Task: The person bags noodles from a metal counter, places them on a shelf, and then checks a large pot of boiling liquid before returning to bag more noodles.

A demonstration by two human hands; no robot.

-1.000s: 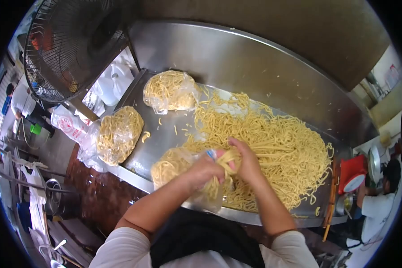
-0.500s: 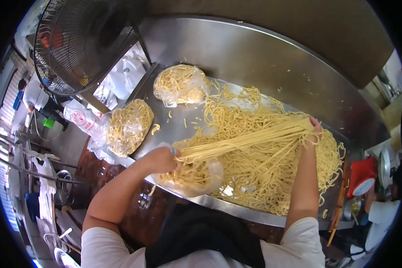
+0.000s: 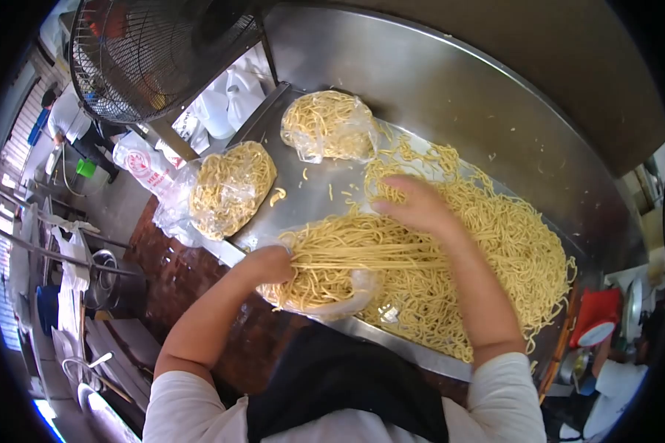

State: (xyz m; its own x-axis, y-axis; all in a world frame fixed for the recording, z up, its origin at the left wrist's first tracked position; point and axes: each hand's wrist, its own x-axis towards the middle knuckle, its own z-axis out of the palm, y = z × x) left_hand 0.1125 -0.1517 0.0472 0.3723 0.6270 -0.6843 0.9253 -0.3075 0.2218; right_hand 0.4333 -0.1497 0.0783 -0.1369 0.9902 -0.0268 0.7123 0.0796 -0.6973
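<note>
Long yellow noodles [image 3: 377, 256] run in a stretched band from my left hand [image 3: 271, 264] across the pile, passing under my right forearm. My left hand is closed around their end, beside a clear plastic bag [image 3: 363, 292] partly filled with noodles at the table's front edge. Over the upper part of the loose noodle pile [image 3: 510, 247] is my right hand [image 3: 415, 202], its fingers apart and pointing left, with no strands held between them.
Two filled bags of noodles, one at the back [image 3: 329, 125] and one at the left edge [image 3: 233, 190], rest on the metal table [image 3: 303, 193]. A large fan [image 3: 155, 63] stands at upper left. A red scale [image 3: 597, 316] is at right. Another person [image 3: 74, 118] stands far left.
My right hand has let go of the noodles' far end and moved left over the pile. The stretched band now lies lower, while my left hand keeps its grip.
</note>
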